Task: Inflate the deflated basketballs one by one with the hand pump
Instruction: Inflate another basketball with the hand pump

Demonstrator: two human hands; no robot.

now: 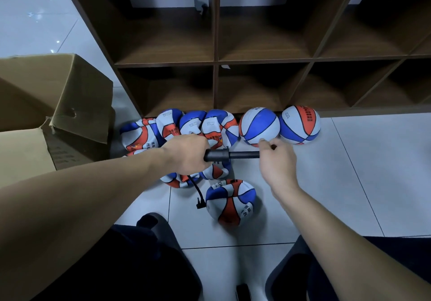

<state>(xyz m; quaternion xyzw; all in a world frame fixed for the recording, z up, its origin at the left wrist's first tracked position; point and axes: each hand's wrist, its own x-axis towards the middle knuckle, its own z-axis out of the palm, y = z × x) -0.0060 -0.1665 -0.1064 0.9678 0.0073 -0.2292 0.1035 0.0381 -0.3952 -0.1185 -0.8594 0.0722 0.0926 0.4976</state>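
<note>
The hand pump (224, 155) is held level above the tiled floor (349, 184), its barrel grasped in the left hand (186, 155) and its handle end gripped by the right hand (277, 161), the rod being partly drawn out between them. A black hose (198, 190) is seen hanging from the barrel to a nozzle beside a deflated basketball (231, 201) lying nearest the person. Further crumpled balls (177, 126) are ranged along the foot of the wooden shelf unit (215, 60), with two inflated basketballs (258, 126) at their right. A cardboard box (58, 105) stands open to the left.
</note>
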